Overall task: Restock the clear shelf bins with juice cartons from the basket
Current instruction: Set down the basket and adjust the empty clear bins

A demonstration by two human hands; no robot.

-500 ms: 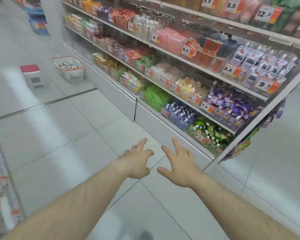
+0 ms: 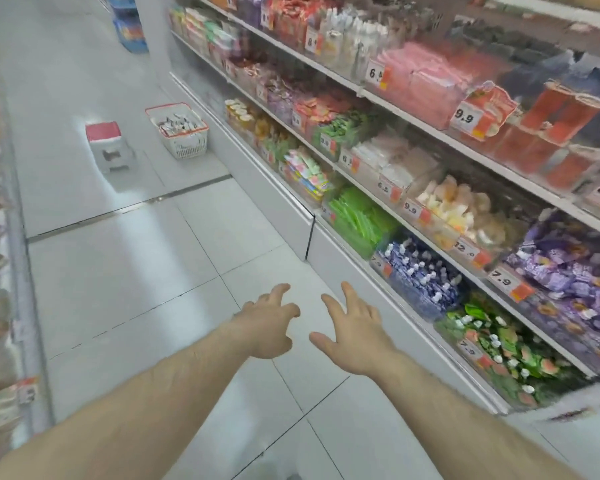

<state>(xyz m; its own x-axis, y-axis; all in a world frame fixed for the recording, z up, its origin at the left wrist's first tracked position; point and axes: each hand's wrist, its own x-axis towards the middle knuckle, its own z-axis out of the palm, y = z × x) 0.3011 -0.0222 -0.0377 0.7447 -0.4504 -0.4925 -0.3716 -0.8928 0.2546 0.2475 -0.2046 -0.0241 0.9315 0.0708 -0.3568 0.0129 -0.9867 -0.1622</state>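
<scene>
The basket [image 2: 181,133], white with a red rim and loaded with small cartons [image 2: 178,126], sits on the floor [image 2: 125,271] far down the aisle, just beside the base of the shelf unit and well apart from both hands. The left hand [image 2: 267,323] hangs with fingers loosely curled, holding nothing; the right hand [image 2: 352,327] is spread wide, also empty, both out over the tiles. A likely slip is tripping on the red-topped step stool [image 2: 109,145] standing near the basket, or choosing the wrong bin, since the clear shelf bins [image 2: 420,275] are crowded and blurred. Price tags [image 2: 466,117] line the shelf edges.
</scene>
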